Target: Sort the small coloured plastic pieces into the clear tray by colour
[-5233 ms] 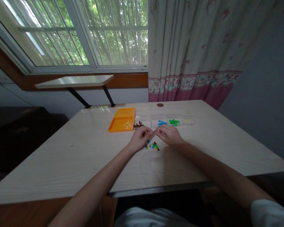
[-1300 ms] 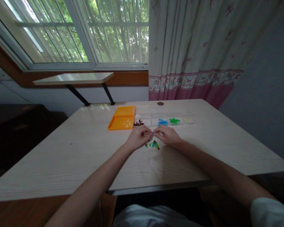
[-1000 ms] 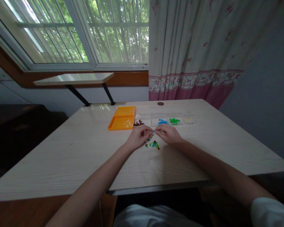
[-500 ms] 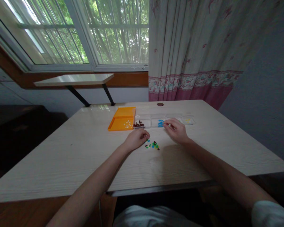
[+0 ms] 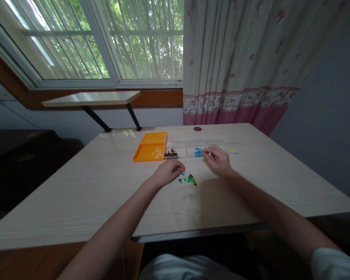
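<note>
Table [image 5: 99, 194]: pale wood grain; it bears everything below, and both my forearms stretch out over it.
Orange tray [image 5: 146, 151]: at the far left of the row, lying flat, with a few white beads [image 5: 156, 154] in its near right corner.
Clear box [image 5: 181, 148]: just right of the orange tray, a row of small compartments running to the right.
Brown beads [image 5: 171, 153]: in the first compartment of the clear box, next to the orange tray.
Left hand [image 5: 167, 172]: mine, resting on the table with the fingers curled in, knuckles up, just left of the loose pile. I cannot tell whether anything sits inside the curl.
Mixed beads [image 5: 188, 179]: a small loose pile of blue, green and dark pieces on the bare table, between my two hands and nearer my left.
Blue beads [image 5: 197, 152]: in the second compartment, right by my right fingertips.
Right hand [image 5: 219, 160]: mine, reaching to the clear box, fingertips drawn together at the edge of the blue compartment. I cannot tell whether a bead is pinched there.
Yellow beads [image 5: 231, 148]: a few in the compartment just past my right hand.
Curtain [image 5: 236, 58]: pale with a pink patterned hem, hanging behind the table's far right.
</note>
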`<state>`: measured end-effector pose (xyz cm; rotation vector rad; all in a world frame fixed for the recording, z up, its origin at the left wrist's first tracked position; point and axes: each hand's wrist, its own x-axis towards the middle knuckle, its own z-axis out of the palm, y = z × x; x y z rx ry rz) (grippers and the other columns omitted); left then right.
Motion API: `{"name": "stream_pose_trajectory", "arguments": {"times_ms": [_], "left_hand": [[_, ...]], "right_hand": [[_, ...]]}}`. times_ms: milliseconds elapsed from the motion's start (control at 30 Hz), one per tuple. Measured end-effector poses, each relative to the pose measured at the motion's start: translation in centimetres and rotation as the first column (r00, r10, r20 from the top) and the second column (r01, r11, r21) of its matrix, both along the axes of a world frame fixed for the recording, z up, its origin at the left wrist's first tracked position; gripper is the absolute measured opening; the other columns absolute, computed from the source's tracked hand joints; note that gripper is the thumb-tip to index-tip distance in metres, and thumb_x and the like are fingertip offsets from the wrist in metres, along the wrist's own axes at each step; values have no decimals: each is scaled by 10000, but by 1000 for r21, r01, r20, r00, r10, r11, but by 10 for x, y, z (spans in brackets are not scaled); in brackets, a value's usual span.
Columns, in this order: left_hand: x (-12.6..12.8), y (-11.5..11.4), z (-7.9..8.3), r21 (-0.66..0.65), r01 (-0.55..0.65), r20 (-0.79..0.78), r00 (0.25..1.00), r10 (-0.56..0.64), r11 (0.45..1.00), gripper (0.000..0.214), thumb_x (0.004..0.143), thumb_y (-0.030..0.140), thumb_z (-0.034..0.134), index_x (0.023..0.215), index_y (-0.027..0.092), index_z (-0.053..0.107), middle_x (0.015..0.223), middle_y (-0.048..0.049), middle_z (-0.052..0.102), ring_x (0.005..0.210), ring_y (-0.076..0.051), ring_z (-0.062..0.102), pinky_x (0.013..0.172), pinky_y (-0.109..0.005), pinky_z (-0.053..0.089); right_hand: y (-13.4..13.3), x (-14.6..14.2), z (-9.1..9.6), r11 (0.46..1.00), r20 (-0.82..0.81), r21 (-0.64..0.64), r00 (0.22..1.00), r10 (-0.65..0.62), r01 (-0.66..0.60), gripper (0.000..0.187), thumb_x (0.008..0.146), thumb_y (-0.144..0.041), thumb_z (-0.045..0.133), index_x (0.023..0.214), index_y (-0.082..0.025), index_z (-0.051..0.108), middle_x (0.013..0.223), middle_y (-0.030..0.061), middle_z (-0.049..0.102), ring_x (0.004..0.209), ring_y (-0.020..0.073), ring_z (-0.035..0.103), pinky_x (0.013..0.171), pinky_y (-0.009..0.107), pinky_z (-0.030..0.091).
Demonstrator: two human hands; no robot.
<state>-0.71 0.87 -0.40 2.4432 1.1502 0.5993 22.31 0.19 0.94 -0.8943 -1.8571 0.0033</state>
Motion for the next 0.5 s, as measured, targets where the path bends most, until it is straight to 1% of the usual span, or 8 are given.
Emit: {"name": "stream_pose_trajectory", "arguments": {"times_ms": [133, 233, 367, 500], "left_hand": [[0, 1, 0, 16, 5, 48, 999, -5, 1000, 166, 788, 218, 501, 798, 155, 654, 758, -41, 642, 683, -126, 556, 622, -213, 410], [0, 1, 3, 36, 4, 62, 998, -6, 999, 177, 793, 204, 487, 788, 141, 652, 731, -48, 638, 673, -130, 553, 628, -223, 412], [-3, -1, 10, 48, 17, -7, 1000, -17, 999, 183, 777, 213, 494, 765, 140, 661, 682, -40, 626, 639, -129, 547, 603, -220, 402], [-7, -4, 14, 62, 53, -69, 996, -49, 997, 183, 775, 207, 491, 785, 159, 667, 728, -42, 639, 657, -129, 560, 607, -219, 412]], "right_hand": [[4, 2, -2, 998, 17, -48, 999, -35, 35, 182, 837, -310, 492, 856, -195, 632, 798, 52, 625, 727, 151, 561, 663, 281, 451], [11, 5, -6, 990, 63, -98, 994, -93, 99, 188, 833, -313, 499, 849, -190, 641, 804, 48, 624, 750, 151, 567, 683, 271, 446], [24, 11, -13, 964, 141, -145, 969, -203, 223, 172, 815, -298, 520, 822, -192, 655, 800, 35, 636, 746, 155, 575, 681, 264, 436], [30, 16, -16, 915, 212, -183, 923, -322, 361, 186, 811, -289, 513, 854, -205, 673, 781, 34, 646, 719, 165, 576, 643, 267, 427]]}}
